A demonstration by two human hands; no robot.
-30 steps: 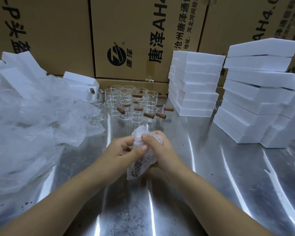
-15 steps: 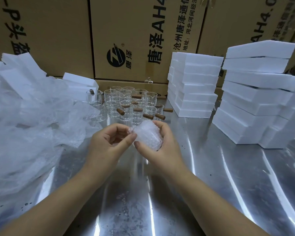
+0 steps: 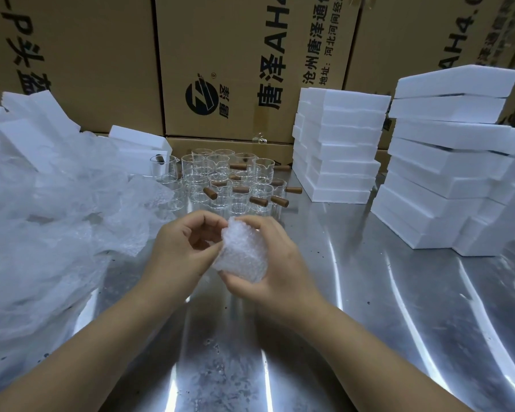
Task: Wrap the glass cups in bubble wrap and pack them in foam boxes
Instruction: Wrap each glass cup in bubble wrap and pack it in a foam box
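Item: white bubble-wrapped bundle, contents obscured, probably one cup, is held above the shiny steel table, near the clear glass cups with brown handles | Right hand: bundle is cradled in curled fingers | Left hand: wrap edge is pinched.

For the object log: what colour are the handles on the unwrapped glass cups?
Brown, wood-like handles on clear glass cups; seen in the head view.
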